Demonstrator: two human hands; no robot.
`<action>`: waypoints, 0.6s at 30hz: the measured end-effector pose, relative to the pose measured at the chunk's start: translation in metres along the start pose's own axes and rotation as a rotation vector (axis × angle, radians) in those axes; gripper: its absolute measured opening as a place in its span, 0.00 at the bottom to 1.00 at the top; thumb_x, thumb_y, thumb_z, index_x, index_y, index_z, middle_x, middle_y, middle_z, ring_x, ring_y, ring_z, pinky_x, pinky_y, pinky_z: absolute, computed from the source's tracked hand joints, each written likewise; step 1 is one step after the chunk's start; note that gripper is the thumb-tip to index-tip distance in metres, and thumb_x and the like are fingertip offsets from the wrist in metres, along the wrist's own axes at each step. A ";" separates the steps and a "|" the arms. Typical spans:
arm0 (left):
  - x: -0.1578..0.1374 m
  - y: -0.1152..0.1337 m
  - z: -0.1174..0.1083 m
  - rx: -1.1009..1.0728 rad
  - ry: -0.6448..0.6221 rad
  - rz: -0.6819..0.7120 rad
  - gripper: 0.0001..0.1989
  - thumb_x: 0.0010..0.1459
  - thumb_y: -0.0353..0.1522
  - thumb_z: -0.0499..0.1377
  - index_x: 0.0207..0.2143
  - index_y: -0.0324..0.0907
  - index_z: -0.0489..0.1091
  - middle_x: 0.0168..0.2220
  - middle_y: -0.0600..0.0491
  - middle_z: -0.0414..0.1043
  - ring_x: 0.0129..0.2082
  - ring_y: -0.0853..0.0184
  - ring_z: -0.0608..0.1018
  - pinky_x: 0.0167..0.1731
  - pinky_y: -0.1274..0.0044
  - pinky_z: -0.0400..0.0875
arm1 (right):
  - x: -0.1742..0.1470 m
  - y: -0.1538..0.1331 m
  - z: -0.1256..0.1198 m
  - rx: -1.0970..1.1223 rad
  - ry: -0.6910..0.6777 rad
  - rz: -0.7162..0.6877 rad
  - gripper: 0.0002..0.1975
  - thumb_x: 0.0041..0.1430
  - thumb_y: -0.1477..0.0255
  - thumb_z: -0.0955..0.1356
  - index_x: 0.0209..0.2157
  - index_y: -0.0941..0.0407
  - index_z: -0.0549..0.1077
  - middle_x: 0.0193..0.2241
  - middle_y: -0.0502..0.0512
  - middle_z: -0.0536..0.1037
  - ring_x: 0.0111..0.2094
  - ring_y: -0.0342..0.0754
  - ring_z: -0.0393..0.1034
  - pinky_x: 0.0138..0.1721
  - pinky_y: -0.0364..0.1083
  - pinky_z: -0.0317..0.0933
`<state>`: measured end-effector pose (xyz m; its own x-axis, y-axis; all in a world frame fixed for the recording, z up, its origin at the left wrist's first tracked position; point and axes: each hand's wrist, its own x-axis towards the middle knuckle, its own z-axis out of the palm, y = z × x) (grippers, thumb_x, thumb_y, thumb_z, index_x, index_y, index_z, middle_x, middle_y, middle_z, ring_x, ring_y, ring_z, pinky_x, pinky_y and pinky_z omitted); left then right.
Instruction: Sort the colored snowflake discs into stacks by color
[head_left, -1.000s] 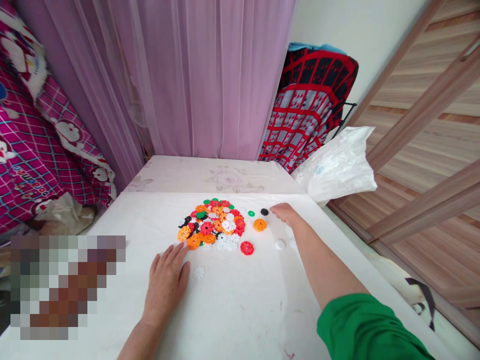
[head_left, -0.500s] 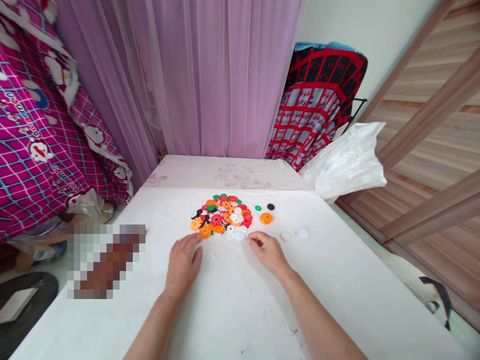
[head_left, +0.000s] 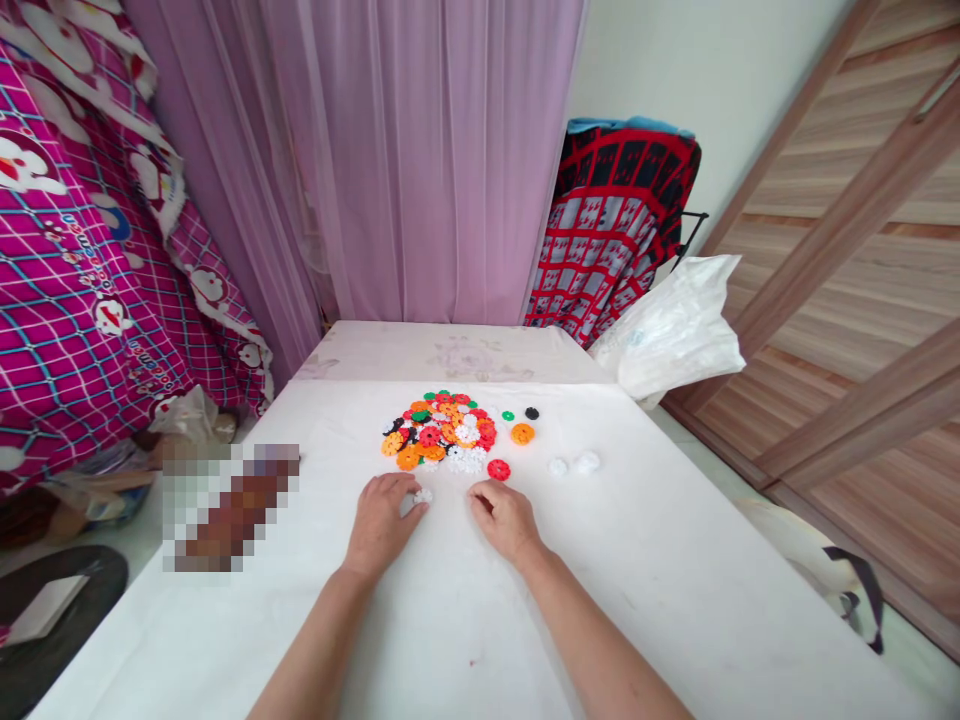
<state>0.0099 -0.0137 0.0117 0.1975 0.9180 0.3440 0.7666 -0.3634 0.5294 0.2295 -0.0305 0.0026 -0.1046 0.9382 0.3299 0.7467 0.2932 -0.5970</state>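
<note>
My left hand [head_left: 384, 522] has its thumb and fingers curled around the edge of a white notched plastic disc [head_left: 424, 495], just in front of a pile of such discs. Beside it, my right hand [head_left: 506, 520] is closed in a pinch over the table; what its fingertips hold, if anything, cannot be made out. A red disc [head_left: 499, 469] lies just beyond the right knuckles. The pile [head_left: 442, 430] mixes red, orange, white, black and green flower-shaped discs.
Right of the pile lie an orange disc [head_left: 522, 433], a black disc [head_left: 532, 413], a small green disc [head_left: 508, 415] and white pieces [head_left: 587, 462]. A white plastic bag [head_left: 675, 325] leans at the table's right edge. A pixelated patch [head_left: 236, 510] covers something at the left.
My left hand has moved right onto the white disc. My right hand has drawn nearer to me and leftward, away from the pile. A red disc now lies apart at the pile's right front.
</note>
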 end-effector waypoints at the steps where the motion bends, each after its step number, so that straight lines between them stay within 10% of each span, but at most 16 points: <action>1: 0.001 0.005 0.002 -0.034 -0.005 -0.022 0.07 0.52 0.36 0.58 0.33 0.45 0.74 0.41 0.50 0.78 0.43 0.58 0.76 0.47 0.65 0.67 | 0.000 0.000 0.000 0.023 0.007 0.005 0.09 0.57 0.73 0.63 0.34 0.53 0.75 0.30 0.50 0.78 0.31 0.43 0.70 0.36 0.40 0.60; 13: 0.019 0.059 0.035 -0.693 -0.019 -0.300 0.16 0.48 0.46 0.57 0.30 0.43 0.73 0.26 0.55 0.74 0.28 0.68 0.74 0.31 0.77 0.68 | -0.001 0.002 -0.003 0.413 0.084 0.088 0.09 0.56 0.66 0.65 0.29 0.54 0.76 0.26 0.49 0.78 0.25 0.42 0.68 0.30 0.40 0.63; 18: 0.025 0.071 0.045 -0.783 -0.050 -0.369 0.18 0.48 0.47 0.58 0.32 0.42 0.73 0.25 0.55 0.74 0.25 0.69 0.74 0.26 0.78 0.68 | -0.004 0.003 -0.014 0.301 0.165 0.092 0.14 0.54 0.67 0.67 0.43 0.54 0.73 0.36 0.51 0.78 0.26 0.41 0.68 0.33 0.42 0.66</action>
<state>0.0972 -0.0092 0.0228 0.0602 0.9980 0.0203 0.1492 -0.0291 0.9884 0.2417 -0.0359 0.0095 0.0801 0.9280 0.3638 0.5181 0.2730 -0.8106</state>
